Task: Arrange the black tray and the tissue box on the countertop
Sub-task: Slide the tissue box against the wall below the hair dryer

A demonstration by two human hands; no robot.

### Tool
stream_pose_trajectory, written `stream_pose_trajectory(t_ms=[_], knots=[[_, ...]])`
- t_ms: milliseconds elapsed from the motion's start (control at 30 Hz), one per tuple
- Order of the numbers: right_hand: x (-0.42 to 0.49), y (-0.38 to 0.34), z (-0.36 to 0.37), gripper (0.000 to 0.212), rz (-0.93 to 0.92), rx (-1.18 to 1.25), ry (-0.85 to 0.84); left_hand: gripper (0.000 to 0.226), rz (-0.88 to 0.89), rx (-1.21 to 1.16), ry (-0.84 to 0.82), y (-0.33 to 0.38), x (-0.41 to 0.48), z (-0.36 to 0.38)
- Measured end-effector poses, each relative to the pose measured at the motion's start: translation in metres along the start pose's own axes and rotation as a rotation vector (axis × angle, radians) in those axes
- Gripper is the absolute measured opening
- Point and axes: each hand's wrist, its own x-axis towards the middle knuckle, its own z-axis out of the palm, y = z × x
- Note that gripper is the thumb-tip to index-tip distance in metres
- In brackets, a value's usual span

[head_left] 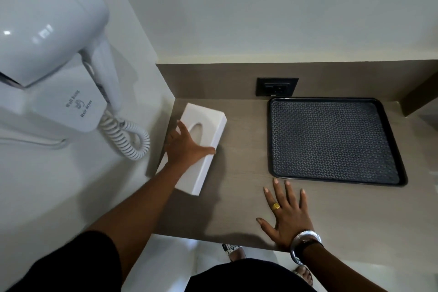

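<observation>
- Tissue box (201, 140): white, long, lying flat at the left end of the tabletop (237, 197), near the side wall. It sits skewed, not square to the tabletop edges. Oval slot faces up.
- Left hand (187, 147): laid on top of the tissue box, fingers across the top toward its left edge, thumb stretched out to the right edge. Looks like a grip across the box width, but the fingertips are hidden past the far edge, so can't confirm they wrap it.
- Right hand (288, 214): flat on the tabletop, palm down, fingers spread, holding nothing. Ring on one finger, bangles at the wrist. Fingertips just short of the tray's near edge, not touching.
- Black tray (388, 140): on the right part of the tabletop, back edge close to the backsplash, patterned surface, nothing on it. Well apart from the tissue box.
- Black wall socket (276, 87) in the backsplash, just behind the tray's back left corner.
- White hair dryer (47, 21) on the left wall, its coiled cord (128, 137) hanging near the tissue box.
</observation>
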Motion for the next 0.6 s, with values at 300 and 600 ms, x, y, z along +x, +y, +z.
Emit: stream_pose_trajectory(t_ms=[300, 600], knots=[[-0.002, -0.002, -0.005, 0.086, 0.009, -0.03, 0.001, 0.143, -0.154, -0.025, 0.039, -0.006, 0.031, 0.007], [-0.001, -0.002, -0.006, 0.086, 0.012, -0.011, -0.012, 0.142, -0.192, -0.04, 0.043, -0.008, 0.037, 0.007]])
